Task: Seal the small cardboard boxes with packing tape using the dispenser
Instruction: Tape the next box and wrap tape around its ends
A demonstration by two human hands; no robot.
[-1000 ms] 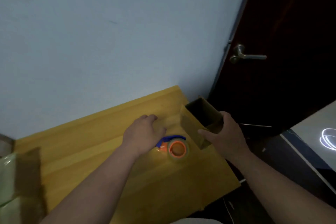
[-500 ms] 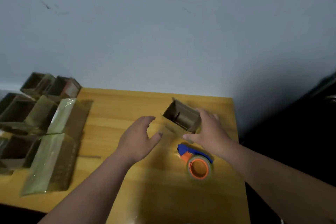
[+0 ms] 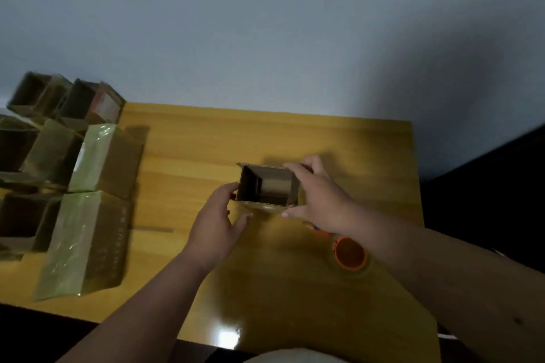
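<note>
Fingers: right hand (image 3: pixel 321 200) grips the open box (image 3: pixel 267 186) by its right wall, thumb on the near edge; left hand (image 3: pixel 215 221) lies relaxed, fingertips touching the left wall.
Hidden: tape dispenser (image 3: pixel 349 253) is partly behind the right wrist, only its orange roll clear.
Box: upright mid-surface (image 3: pixel 265 289), between both hands; inside dim, contents unreadable.
Left edge: blurred taped boxes (image 3: pixel 94 215) and open boxes (image 3: pixel 44 97), partly cut off.
</note>
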